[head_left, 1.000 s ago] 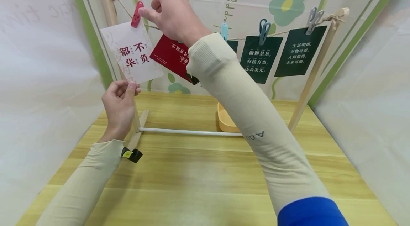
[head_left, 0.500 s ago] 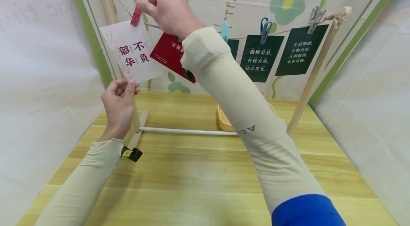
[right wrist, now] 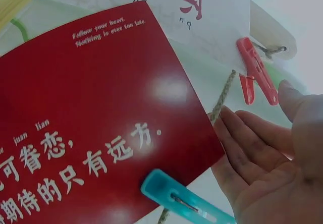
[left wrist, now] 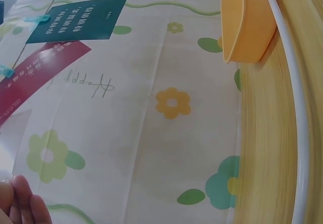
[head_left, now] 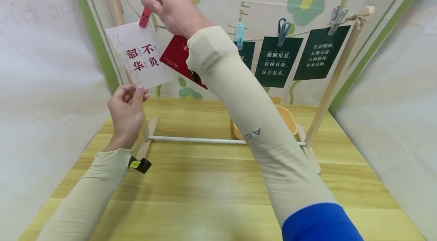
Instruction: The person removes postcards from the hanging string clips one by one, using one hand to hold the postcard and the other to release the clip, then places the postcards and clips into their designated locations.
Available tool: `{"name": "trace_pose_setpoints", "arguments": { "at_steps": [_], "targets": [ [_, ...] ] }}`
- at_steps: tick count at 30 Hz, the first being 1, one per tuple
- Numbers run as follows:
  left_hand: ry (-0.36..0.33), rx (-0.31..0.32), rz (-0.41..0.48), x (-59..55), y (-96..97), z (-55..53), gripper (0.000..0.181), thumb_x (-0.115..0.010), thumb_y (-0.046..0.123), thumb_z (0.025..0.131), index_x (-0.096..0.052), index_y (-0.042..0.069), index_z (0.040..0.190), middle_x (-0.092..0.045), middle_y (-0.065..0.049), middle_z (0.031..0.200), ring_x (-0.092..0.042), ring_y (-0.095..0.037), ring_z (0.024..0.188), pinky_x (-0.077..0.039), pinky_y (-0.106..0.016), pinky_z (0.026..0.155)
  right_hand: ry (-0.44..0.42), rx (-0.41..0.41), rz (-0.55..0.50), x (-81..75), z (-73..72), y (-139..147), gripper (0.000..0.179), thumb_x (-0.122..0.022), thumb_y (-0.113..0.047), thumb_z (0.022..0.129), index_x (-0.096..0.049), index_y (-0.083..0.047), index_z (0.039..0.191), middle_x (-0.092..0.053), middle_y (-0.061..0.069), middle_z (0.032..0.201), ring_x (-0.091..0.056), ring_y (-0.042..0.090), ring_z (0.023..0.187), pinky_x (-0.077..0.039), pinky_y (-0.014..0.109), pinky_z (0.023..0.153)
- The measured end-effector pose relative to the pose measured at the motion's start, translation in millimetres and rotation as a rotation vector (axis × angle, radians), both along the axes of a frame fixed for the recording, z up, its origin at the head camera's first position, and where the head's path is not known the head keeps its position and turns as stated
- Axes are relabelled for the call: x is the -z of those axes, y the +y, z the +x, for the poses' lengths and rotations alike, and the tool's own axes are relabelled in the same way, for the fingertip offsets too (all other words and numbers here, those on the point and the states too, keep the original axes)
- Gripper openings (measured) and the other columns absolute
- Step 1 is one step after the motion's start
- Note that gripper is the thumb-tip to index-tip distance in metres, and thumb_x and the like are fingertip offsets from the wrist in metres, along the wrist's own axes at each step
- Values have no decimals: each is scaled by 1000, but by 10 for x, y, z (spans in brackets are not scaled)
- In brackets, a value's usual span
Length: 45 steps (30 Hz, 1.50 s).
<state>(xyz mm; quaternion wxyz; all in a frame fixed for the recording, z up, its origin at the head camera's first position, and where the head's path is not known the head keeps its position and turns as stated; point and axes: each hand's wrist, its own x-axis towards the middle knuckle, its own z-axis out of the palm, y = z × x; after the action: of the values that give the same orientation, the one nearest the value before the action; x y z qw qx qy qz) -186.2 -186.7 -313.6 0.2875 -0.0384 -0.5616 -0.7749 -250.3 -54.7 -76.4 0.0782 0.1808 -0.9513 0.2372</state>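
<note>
In the head view, my left hand (head_left: 126, 115) pinches the bottom edge of a white card (head_left: 143, 66) printed with red characters. A red clothespin (head_left: 145, 17) grips that card's top at the rope's left end. Beside this clothespin is my right hand (head_left: 179, 11), its thumb at the upper end. From the right wrist view, the fingers (right wrist: 252, 143) are loosely extended, and the clothespin's handles stand apart with no fingers squeezing them. A red card (right wrist: 101, 113) hangs close by, a teal clothespin (right wrist: 186, 199) at its edge. The left fingertips show at the left wrist view's lower corner.
Green cards (head_left: 279, 62) hang farther right under a blue clothespin (head_left: 282, 32) and a grey clothespin (head_left: 336, 21). Wooden posts (head_left: 327, 93) hold up the rope, with a white bar (head_left: 198, 140) low between them. Behind my right sleeve stands a yellow bin (head_left: 286, 119).
The right hand and forearm have shifted slightly left, uncovering more of the green cards and the yellow bin. The left hand and white card have stayed nearly still.
</note>
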Motion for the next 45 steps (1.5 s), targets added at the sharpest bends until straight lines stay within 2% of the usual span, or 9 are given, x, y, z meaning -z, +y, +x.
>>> {"name": "trace_pose_setpoints", "arguments": {
  "at_steps": [7,15,20,22,26,28,32,37,45],
  "targets": [
    [-5,10,-15,-10,21,21,4,-66,7,103,-64,5,105,-70,-6,98,-69,-11,87,-59,-16,84,-21,-2,-22,-3,-14,-32,41,-48,-50,107,-80,-26,112,-45,-3,81,-36,11,67,-34,22,59],
    [3,10,-17,-22,26,31,2,-65,6,103,-64,5,105,-70,-6,98,-69,-12,87,-59,-16,84,-12,-3,-70,-28,1,-64,37,-47,-45,108,-74,-20,111,-44,-2,75,-30,10,58,-27,21,51],
    [7,10,-16,-29,34,22,5,-65,5,103,-64,2,106,-70,-5,97,-69,-12,86,-59,-16,84,-21,8,-148,-13,38,-78,33,-50,-44,107,-72,-18,107,-69,-11,118,-41,8,73,-38,20,64],
    [1,14,-18,-31,35,20,3,-65,5,103,-64,4,106,-70,-5,97,-69,-12,87,-59,-16,85,-4,12,-176,0,35,-65,32,-52,-43,106,-72,-18,104,-71,-10,117,-42,8,74,-38,20,66],
    [-6,18,-22,-35,41,16,3,-65,5,103,-64,7,105,-70,-5,98,-69,-12,87,-59,-16,85,66,17,-194,25,27,-17,33,-57,-41,104,-79,-17,101,-58,-5,81,-37,10,67,-31,21,57],
    [-7,20,-23,-36,44,14,3,-65,4,103,-64,7,105,-70,-5,98,-69,-12,87,-59,-16,85,101,21,-192,34,38,-4,34,-57,-41,104,-82,-17,100,-53,-4,74,-37,10,64,-28,21,55],
    [-5,15,-35,-41,47,15,5,-65,6,103,-63,3,107,-70,-5,98,-69,-12,88,-59,-16,85,172,24,-207,49,66,-8,34,-58,-39,104,-83,-16,100,-62,-7,76,-40,9,64,-30,20,55],
    [3,11,-48,-50,51,18,9,-64,6,104,-63,-1,109,-70,-4,97,-68,-13,88,-59,-17,85,238,27,-251,81,65,-16,32,-60,-37,104,-82,-15,103,-78,-6,97,-44,7,69,-35,19,60],
    [0,15,-42,-75,57,21,5,-64,7,104,-63,2,107,-70,-5,98,-68,-13,88,-59,-16,85,293,37,-278,78,75,33,28,-62,-36,103,-80,-16,110,-79,-5,104,-47,5,83,-39,20,73]
  ]
}}
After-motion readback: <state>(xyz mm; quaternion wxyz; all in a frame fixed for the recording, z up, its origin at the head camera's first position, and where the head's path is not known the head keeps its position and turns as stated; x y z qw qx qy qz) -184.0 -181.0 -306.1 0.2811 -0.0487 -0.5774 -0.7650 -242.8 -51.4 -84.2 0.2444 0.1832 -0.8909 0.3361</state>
